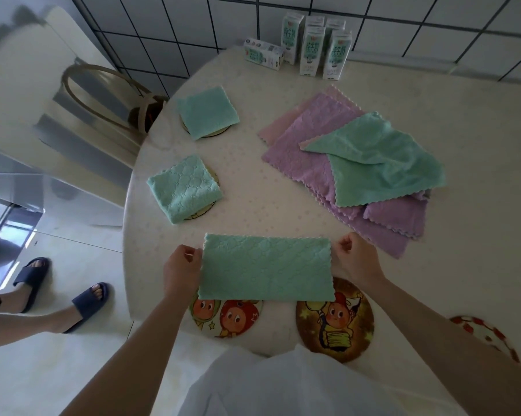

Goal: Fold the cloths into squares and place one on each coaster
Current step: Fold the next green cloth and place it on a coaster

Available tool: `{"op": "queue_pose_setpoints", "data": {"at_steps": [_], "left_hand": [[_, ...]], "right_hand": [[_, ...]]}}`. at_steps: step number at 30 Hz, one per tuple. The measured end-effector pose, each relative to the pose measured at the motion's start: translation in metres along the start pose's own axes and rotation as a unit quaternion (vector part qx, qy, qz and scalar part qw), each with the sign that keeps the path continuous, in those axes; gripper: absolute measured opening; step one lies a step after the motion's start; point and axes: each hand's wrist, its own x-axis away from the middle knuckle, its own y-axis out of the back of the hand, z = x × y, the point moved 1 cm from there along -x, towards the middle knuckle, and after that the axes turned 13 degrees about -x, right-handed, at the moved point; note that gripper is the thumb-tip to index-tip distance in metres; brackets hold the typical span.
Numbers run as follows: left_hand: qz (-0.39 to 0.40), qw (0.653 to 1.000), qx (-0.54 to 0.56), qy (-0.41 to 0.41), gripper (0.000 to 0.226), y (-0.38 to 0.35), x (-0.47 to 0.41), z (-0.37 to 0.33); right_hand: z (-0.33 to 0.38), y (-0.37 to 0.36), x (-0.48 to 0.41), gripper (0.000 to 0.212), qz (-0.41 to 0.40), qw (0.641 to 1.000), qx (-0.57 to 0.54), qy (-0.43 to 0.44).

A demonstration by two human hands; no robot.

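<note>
A green cloth (266, 267) folded into a long rectangle lies near the table's front edge. My left hand (181, 270) pinches its left end and my right hand (356, 261) pinches its right end. It partly covers two round cartoon coasters, one on the left (227, 321) and one on the right (335, 325). Two folded green squares (206, 112) (184, 187) each sit on a coaster at the left. A pile of unfolded purple cloths (307, 145) with a loose green cloth (382, 160) on top lies at the right.
Several milk cartons (310, 46) stand at the back of the round white table (253, 190). A red-patterned coaster (487, 334) peeks out past my right forearm. Another person's feet in dark slippers (88, 298) are on the floor at the left.
</note>
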Motion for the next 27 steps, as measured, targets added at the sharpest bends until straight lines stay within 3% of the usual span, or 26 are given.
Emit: {"op": "queue_pose_setpoints", "data": {"at_steps": [1, 4, 8, 11, 21, 27], "left_hand": [[-0.019, 0.999, -0.022, -0.029, 0.021, 0.003, 0.006, 0.001], [-0.077, 0.977, -0.116, -0.161, 0.025, 0.002, 0.036, -0.001], [-0.026, 0.908, -0.173, -0.382, 0.032, -0.032, 0.080, -0.006], [-0.001, 0.856, -0.227, -0.464, 0.045, -0.058, 0.102, -0.004], [-0.001, 0.852, -0.284, -0.440, 0.049, -0.062, 0.109, 0.038], [-0.005, 0.886, -0.296, -0.357, 0.053, -0.045, 0.105, 0.070]], "right_hand": [[0.003, 0.000, 0.010, 0.005, 0.001, 0.999, 0.022, 0.025], [0.014, -0.007, 0.046, 0.020, 0.057, 0.985, 0.084, 0.138], [0.019, -0.034, 0.089, 0.034, 0.144, 0.942, 0.138, 0.271], [0.011, -0.056, 0.103, 0.041, 0.160, 0.919, 0.166, 0.319], [-0.022, -0.040, 0.109, 0.046, 0.145, 0.881, 0.271, 0.359], [-0.036, -0.020, 0.112, 0.077, 0.151, 0.882, 0.309, 0.323]]}}
